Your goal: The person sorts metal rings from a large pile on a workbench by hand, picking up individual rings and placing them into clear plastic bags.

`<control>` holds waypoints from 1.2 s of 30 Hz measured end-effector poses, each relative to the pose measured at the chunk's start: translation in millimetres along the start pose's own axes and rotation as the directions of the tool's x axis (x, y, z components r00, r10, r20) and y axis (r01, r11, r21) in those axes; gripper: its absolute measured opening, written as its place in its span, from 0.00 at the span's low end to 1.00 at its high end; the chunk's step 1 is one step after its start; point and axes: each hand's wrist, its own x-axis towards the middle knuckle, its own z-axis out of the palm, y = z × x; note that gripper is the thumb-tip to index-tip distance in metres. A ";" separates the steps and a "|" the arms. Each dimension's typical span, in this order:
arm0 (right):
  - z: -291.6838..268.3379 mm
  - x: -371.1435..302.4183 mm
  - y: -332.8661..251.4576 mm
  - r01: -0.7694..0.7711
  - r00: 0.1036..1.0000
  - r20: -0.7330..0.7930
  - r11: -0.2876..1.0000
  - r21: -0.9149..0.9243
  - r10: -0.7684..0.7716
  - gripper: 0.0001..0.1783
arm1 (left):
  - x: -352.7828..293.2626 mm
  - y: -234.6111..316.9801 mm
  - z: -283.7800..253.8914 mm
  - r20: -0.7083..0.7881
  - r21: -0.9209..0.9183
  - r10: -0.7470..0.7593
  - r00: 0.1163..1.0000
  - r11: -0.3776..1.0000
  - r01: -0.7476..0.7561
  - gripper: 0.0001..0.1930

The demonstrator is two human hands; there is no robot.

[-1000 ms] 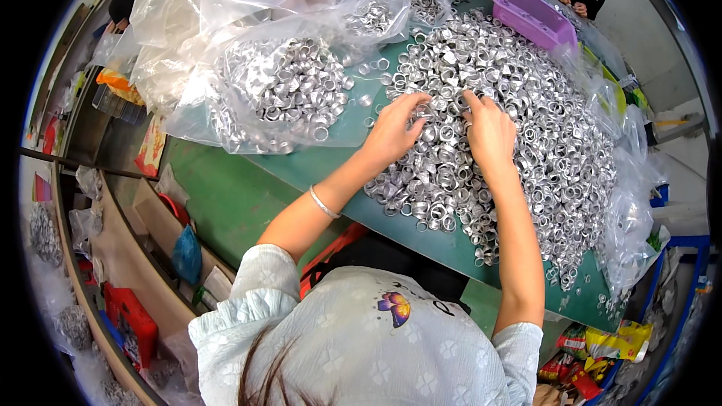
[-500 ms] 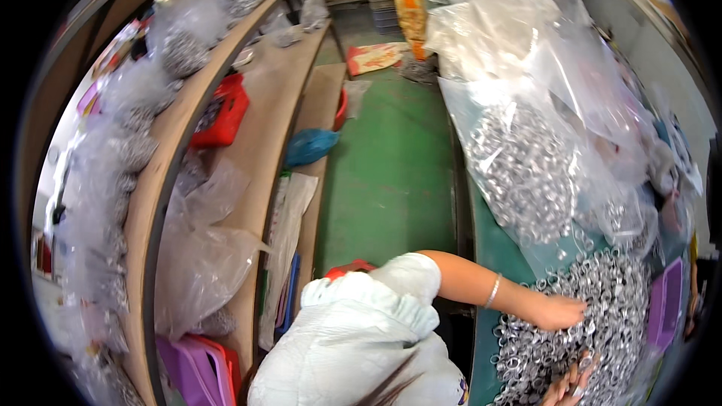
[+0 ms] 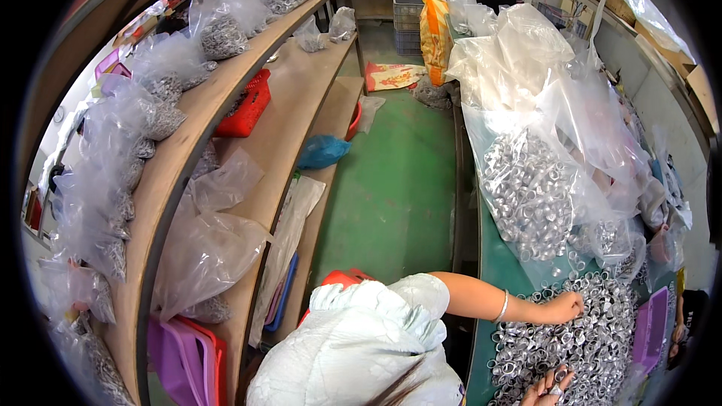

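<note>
Many silvery rings (image 3: 605, 323) on green counter (image 3: 496, 263); my left fingers (image 3: 574, 303) curled over them, whether holding any I cannot tell; right fingers (image 3: 542, 387) cradle rings.

The person is wearing a pale, mint-white shirt (image 3: 338, 353) of wrinkling cloth. A gathered ruffle (image 3: 350, 297) is running over the shoulder, and a short, loose sleeve (image 3: 423, 291) is covering the upper arm. A thin silvery bracelet (image 3: 503, 306) is circling the left wrist (image 3: 519, 311).
</note>
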 end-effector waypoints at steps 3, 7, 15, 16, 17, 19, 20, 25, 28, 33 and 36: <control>33.0 -20.3 0.7 0.142 0.987 -0.069 0.989 -0.050 -0.145 0.13 | -6.1 50.1 7.5 0.123 -0.274 -0.436 0.891 0.848 0.453 0.11; 26.9 0.2 24.2 0.487 0.844 0.007 0.760 -0.430 -0.537 0.08 | -16.2 51.4 14.8 0.209 -0.590 -0.546 0.812 0.591 0.549 0.08; 56.8 0.3 13.1 0.354 0.907 -0.162 0.912 -0.209 -0.389 0.08 | -12.0 57.1 53.9 0.300 -0.354 -0.352 0.886 0.822 0.446 0.06; 49.8 15.0 20.5 0.343 0.921 -0.132 0.924 -0.170 -0.366 0.08 | -1.8 34.1 47.6 0.194 -0.080 -0.143 0.971 0.984 0.161 0.08; 52.6 13.5 20.2 0.348 0.917 -0.128 0.913 -0.210 -0.379 0.08 | 3.1 35.2 49.7 0.234 0.054 -0.005 0.972 0.999 -0.008 0.08; 62.0 9.4 21.2 0.355 0.908 -0.118 0.889 -0.290 -0.402 0.08 | 7.4 38.2 50.2 0.359 0.292 0.236 0.903 0.891 -0.349 0.08; 62.1 8.0 18.4 0.367 0.900 -0.124 0.881 -0.297 -0.417 0.08 | 1.8 46.9 46.9 0.435 0.220 0.388 0.813 0.829 -0.514 0.10; 25.8 28.7 2.7 0.444 0.847 -0.239 0.879 -0.173 -0.474 0.18 | -7.1 86.9 52.8 0.521 0.061 0.159 0.839 0.973 -0.222 0.07; 33.8 23.8 8.5 0.454 0.846 -0.188 0.859 -0.235 -0.499 0.16 | 2.2 71.2 52.8 0.405 0.012 0.106 0.908 0.993 -0.121 0.06; 38.0 13.0 14.9 0.423 0.855 -0.238 0.885 -0.193 -0.460 0.14 | 22.4 46.3 6.5 0.221 -0.195 -0.016 0.975 0.979 0.060 0.16; 44.7 -7.1 12.7 0.368 0.887 -0.265 0.925 -0.094 -0.379 0.12 | 3.9 86.1 -42.9 0.184 -0.363 -0.220 0.958 0.891 0.274 0.09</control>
